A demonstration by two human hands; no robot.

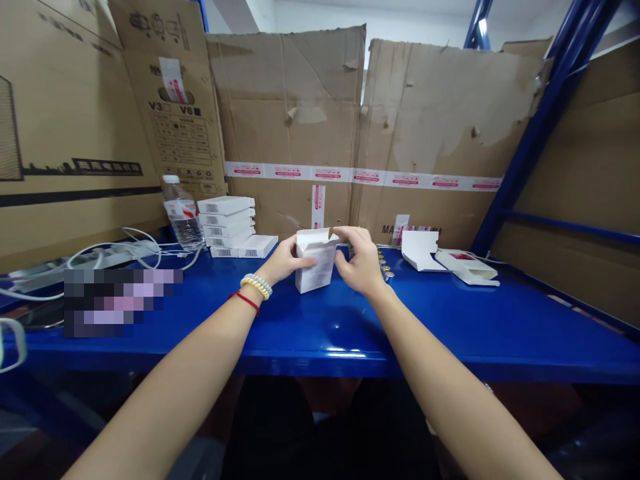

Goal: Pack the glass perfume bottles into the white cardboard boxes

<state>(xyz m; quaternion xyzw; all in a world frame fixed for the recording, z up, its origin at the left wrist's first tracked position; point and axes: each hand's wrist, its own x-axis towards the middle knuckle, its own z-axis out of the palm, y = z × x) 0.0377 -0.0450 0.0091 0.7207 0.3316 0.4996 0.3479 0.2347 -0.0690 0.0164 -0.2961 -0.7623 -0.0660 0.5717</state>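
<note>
An upright small white box (317, 270) stands on the blue tabletop with its top flaps raised. My left hand (286, 262) is closed around the box's left side, with the thumb across the front. At its upper right edge is my right hand (359, 257), curved and open, the index finger by a flap and the thumb apart below. Whether those fingers press on the card I cannot tell. Partly hidden behind the right hand, several small battery-like cylinders (387, 273) with gold and silver ends stand in a row. The inside of the box is out of sight.
Left of the hands are several stacked white boxes (227, 220), a water bottle (183, 213) and white cables (107, 250). Opened white cartons (423, 252) lie to the right. Cardboard sheets (295, 133) wall the back, and a blue metal post (530, 127) slants at the right.
</note>
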